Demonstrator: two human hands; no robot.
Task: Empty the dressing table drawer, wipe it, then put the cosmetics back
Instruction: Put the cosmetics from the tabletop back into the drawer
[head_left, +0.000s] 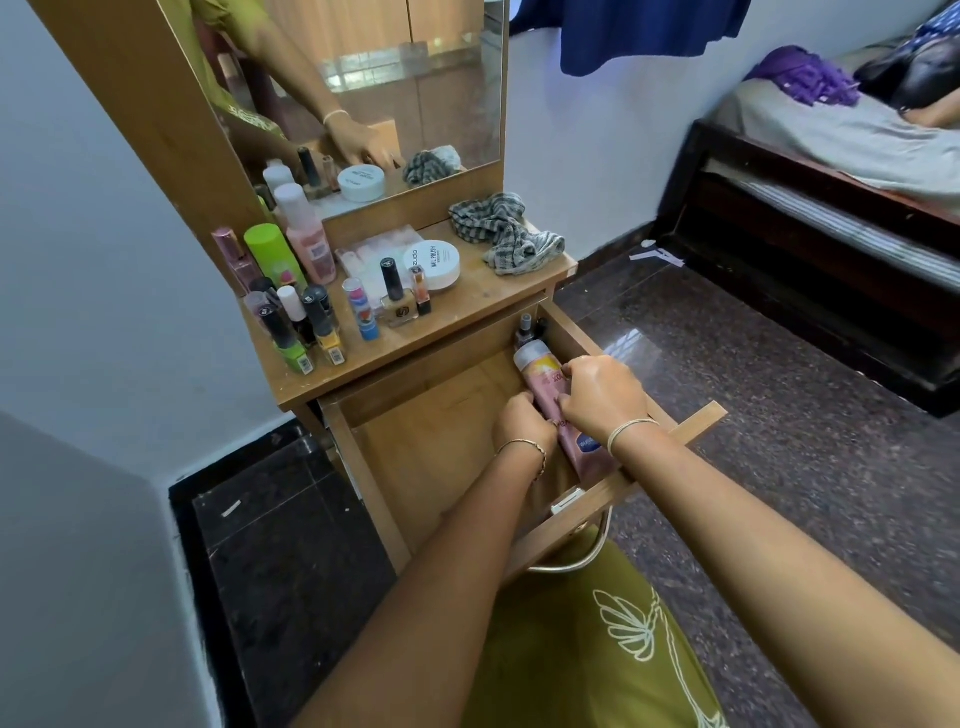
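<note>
The drawer (415, 441) is pulled open and its wooden floor is mostly bare. A pink tube (543, 387) lies along its right side, and a few small bottles (527, 327) stand in the far right corner. The left hand (522, 423) and right hand (602, 395) both reach in, each grip curled round the tube from its own side. Most cosmetics stand on the bench (467, 296): a cluster of nail polish bottles (301, 322) at the near left, a green can (272, 254) behind them and a white jar (434, 262) in the middle. A crumpled checked cloth (506, 234) lies at the far right. The tube may be going in after wiping or coming out last; I cannot tell which. Either way, nearly all the cosmetics are yet to be returned.
</note>
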